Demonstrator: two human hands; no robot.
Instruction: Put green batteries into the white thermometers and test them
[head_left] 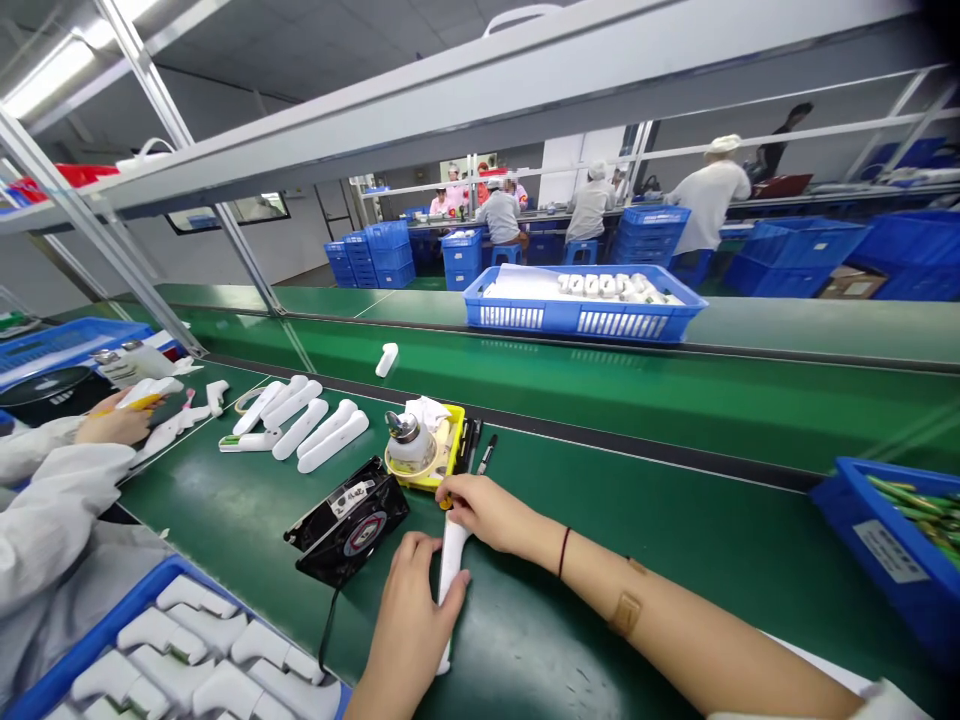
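A white plastic handheld-device housing (pixel 451 560), long and slightly curved like a thermometer gun, stands out against the green bench in front of me. My left hand (pixel 412 610) grips its lower body, thumb on one side and fingers on the other. At its far end the fingers of my right hand (pixel 484 508) are pinched together. A small orange-and-dark piece (pixel 446 502) shows at those fingertips; whether it is held cannot be made out. Left of my hands is a tilted black fan-like device (pixel 352 525) with a cord. Beyond them, a yellow tray (pixel 455 440) holds a metal-topped bottle (pixel 409 445).
Several white housing shells (pixel 319 425) lie at left; another shell (pixel 387 360) lies farther back. A blue crate (pixel 169 580) of housings is at lower left, near a co-worker's hand (pixel 116 420). A blue bin (pixel 892 540) stands right, a blue basket (pixel 577 318) behind. Pens (pixel 486 455) lie beside the tray.
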